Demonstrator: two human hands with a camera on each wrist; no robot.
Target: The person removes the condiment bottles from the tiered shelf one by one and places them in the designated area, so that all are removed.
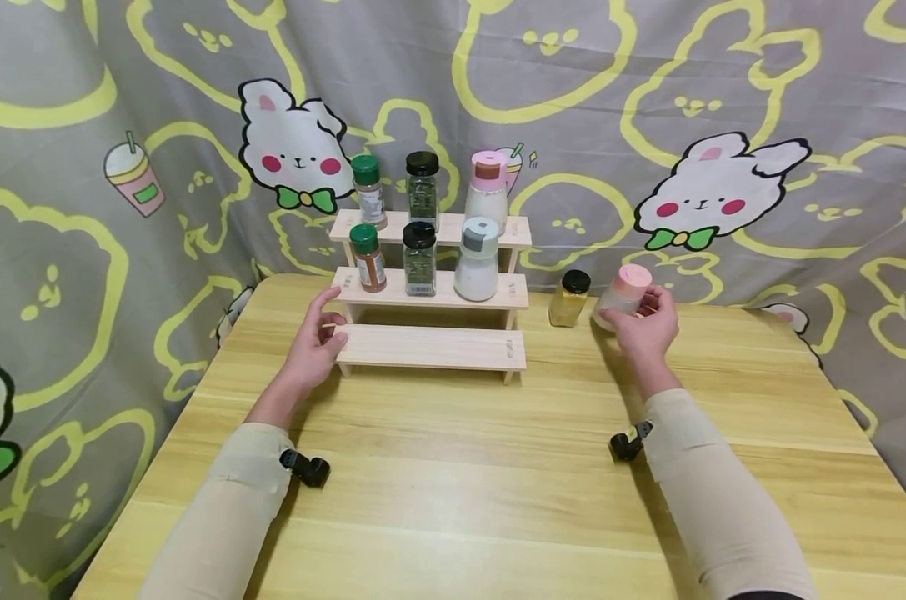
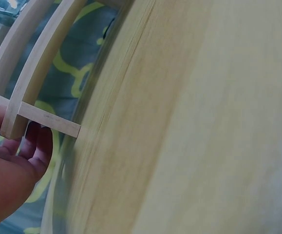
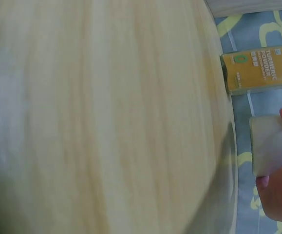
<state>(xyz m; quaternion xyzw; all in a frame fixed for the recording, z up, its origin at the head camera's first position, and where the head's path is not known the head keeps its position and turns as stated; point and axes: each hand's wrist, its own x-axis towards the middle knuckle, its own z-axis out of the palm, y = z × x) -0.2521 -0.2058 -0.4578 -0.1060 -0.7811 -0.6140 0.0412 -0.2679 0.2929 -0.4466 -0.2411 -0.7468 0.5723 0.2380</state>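
My right hand (image 1: 651, 327) grips a seasoning jar with a pink lid (image 1: 633, 282), tilted a little, at the right of the table. In the right wrist view the jar's whitish body (image 3: 271, 144) shows between thumb and fingers. Just left of it stands a turmeric powder jar (image 1: 568, 307) with a black lid. My left hand (image 1: 310, 346) holds the left end of a three-step wooden spice rack (image 1: 430, 346), thumb at the lowest shelf. The left wrist view shows fingers (image 2: 43, 146) curled behind the rack's end.
Upper and middle shelves each carry a green-lidded shaker (image 1: 367, 258), a black-lidded herb jar (image 1: 420, 262) and a white-filled jar (image 1: 477, 271). The lowest shelf is bare. A patterned curtain (image 1: 573, 100) hangs behind the wooden table (image 1: 453, 483).
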